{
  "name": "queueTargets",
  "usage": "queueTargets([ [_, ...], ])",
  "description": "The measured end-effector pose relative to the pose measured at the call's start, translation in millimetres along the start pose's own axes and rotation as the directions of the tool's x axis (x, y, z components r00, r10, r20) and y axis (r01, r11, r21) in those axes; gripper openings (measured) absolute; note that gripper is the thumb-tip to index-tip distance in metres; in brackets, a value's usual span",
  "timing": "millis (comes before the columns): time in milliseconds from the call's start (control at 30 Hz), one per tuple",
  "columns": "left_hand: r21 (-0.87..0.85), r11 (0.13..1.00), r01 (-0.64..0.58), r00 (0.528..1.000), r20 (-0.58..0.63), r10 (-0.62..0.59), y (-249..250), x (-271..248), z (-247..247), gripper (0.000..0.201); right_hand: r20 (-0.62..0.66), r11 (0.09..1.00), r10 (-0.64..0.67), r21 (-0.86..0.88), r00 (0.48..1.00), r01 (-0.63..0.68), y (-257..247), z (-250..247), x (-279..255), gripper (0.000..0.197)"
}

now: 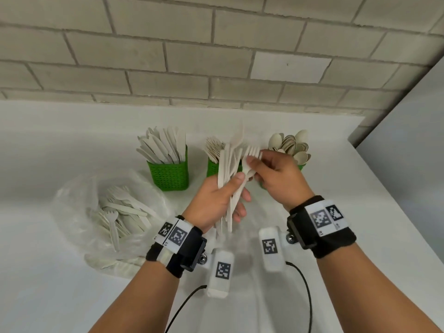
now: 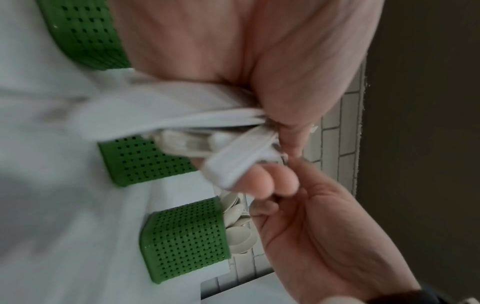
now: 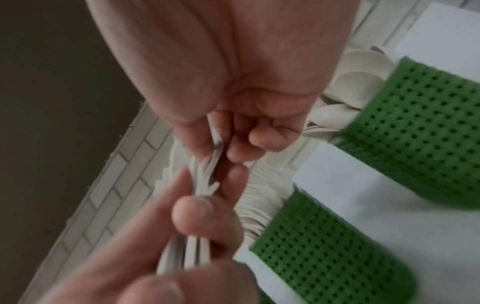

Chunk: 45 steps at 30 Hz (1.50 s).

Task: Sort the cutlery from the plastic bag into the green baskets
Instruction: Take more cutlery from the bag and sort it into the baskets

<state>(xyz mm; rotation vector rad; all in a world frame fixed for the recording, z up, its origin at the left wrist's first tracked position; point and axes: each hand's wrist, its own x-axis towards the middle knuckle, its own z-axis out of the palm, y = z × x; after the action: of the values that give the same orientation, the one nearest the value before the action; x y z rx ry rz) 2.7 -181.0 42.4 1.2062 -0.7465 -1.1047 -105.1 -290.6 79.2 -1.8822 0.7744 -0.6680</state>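
Head view shows your left hand [image 1: 216,200] wrapped round a mixed bundle of cutlery [image 1: 228,169], handles down and heads fanned upward, which keeps every piece type readable at a glance. Your right hand [image 1: 276,179] is pinching a fork [image 1: 251,152] by its neck, tines up, and that grip suits drawing one piece clear without dragging its neighbours along. From the right wrist view the thumb and forefinger seem to close on more than one fork, though blur makes the count uncertain.

Three green baskets stand in a row against the brick wall [image 1: 216,56]: the knife basket [image 1: 170,174] on the left, the fork basket [image 1: 212,168] in the middle, the spoon basket [image 1: 301,167] on the right, partly hidden behind your right hand. You hold the bundle just in front of the middle basket, so the fork has a short way to go.

The plastic bag [image 1: 108,212] lies open on the white counter [image 1: 360,188] to your left, with many pieces inside, so plenty of sorting remains.
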Motion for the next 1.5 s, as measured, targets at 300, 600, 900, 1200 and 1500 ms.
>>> queueTargets([
  [300, -0.060, 0.998, -0.024, 0.999, -0.042, 0.021, -11.3, -16.0, -11.3, 0.024, -0.041, 0.996, 0.047, 0.075, 0.998, -0.044, -0.6, 13.7, -7.2, 0.026],
  [600, -0.115, 0.993, 0.017, 0.987, -0.156, -0.035, -16.5, -21.3, -31.1, 0.020, -0.088, 0.911, 0.124, 0.406, 0.988, -0.079, 11.1, 11.3, -5.8, 0.015],
  [900, -0.035, 0.998, 0.044, 0.999, 0.018, -0.043, -11.8, -26.1, -30.2, 0.020, 0.120, 0.998, 0.051, 0.032, 0.991, -0.055, 9.4, 22.6, -5.5, 0.020],
  [1200, 0.150, 0.988, 0.021, 0.981, -0.195, 0.009, -25.6, -17.6, -43.9, 0.013, 0.028, 0.822, 0.044, 0.566, 0.999, -0.052, -22.1, 5.6, 2.1, 0.016],
  [1500, 0.181, 0.983, -0.025, 0.987, -0.152, 0.053, -28.7, -18.8, -46.3, 0.015, -0.284, 0.891, 0.022, 0.440, 0.958, 0.110, -31.7, 10.1, 10.7, 0.026],
])
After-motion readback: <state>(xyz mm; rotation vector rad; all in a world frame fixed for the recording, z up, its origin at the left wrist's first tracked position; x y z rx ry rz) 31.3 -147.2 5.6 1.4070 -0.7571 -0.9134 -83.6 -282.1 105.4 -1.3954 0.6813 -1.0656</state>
